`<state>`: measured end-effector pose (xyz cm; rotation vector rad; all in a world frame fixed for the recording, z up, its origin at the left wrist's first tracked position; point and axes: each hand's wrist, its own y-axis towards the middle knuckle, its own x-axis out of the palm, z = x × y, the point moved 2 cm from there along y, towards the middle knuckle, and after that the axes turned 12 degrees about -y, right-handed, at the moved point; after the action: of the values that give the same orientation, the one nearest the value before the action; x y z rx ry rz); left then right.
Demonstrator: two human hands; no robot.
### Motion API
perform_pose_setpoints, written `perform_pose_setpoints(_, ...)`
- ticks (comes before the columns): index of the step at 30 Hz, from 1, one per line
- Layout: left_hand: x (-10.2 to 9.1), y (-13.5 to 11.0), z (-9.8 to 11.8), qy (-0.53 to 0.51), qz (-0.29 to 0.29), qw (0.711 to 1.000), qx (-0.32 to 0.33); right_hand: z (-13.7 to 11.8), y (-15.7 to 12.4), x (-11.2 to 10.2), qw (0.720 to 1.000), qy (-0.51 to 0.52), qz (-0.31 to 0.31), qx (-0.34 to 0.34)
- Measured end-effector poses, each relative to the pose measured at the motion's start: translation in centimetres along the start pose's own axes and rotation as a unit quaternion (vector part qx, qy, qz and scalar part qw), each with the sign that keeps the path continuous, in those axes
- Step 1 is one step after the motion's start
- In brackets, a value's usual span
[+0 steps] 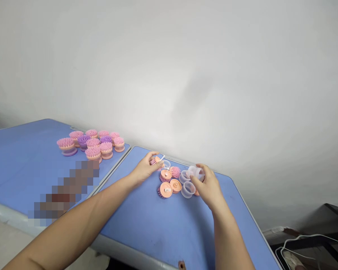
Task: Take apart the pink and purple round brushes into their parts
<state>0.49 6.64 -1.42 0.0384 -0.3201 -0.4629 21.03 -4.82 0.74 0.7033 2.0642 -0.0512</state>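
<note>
Blue desks: two sit side by side at a slant, their edges almost meeting; the left desk [19,165] carries the brushes, the right desk [154,232] the loose parts.

Left hand: the left hand [145,168] pinches a pink piece [154,161] near the far edge of the right desk, with a white loop [162,158] poking out beside its fingertips.

Right hand: the right hand [208,186] curls around a clear cup [196,173] close to the far corner of the right desk; whether the cup touches the desk is hard to tell.

Between the hands: the two are apart, with orange discs [166,190], a pink bristle head [175,172] and more clear cups [187,189] lying in a loose group, some discs bristle-side down.

Done: brushes [93,152] with pink or purple bristles stand complete-looking in a tight cluster near the far edge of the left desk.

Left: the parts on the right desk lie separate, not joined.

Behind: a white wall [169,75] rises past the far edges, a dark rack [307,243] sits beyond the right desk, and a pixelated patch hides part of the left desk's near side.
</note>
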Motion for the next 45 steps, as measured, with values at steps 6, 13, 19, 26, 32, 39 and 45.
perform_pose_setpoints(6, -2.0, 1.3, -2.6, 0.164, -0.016, 0.986, -0.017, 1.0, 0.6, -0.6, 0.977, -0.202, -0.007, 0.066)
perform_pose_setpoints(13, -2.6, 1.5, -3.9, 0.287, -0.076, 0.954, -0.029, 3.1, 1.9, 0.0, 0.942, -0.301, -0.121, 0.087)
perform_pose_setpoints(19, -2.5, 1.0, -2.3, 0.375, -0.065, 0.925, -0.015, 5.9, 3.2, 1.7, 0.973, -0.211, -0.083, 0.045)
perform_pose_setpoints(26, -5.3, 1.9, 2.7, 0.534, 0.185, 0.818, 0.109, 3.6, 2.3, 1.5, 0.985, -0.154, -0.058, 0.057)
perform_pose_setpoints(32, -9.9, 3.3, 2.6, 0.678, 0.251, 0.688, 0.065, 1.8, 1.4, 1.9, 0.984, -0.126, -0.119, 0.041)
perform_pose_setpoints(39, -10.2, 3.3, 1.5, 0.692, 0.235, 0.680, 0.055, 0.9, 1.1, 1.5, 0.980, -0.130, -0.131, 0.071)
perform_pose_setpoints(45, -9.6, 3.2, 2.1, 0.674, 0.248, 0.692, 0.066, 1.5, 1.5, 1.8, 0.985, -0.113, -0.109, 0.067)
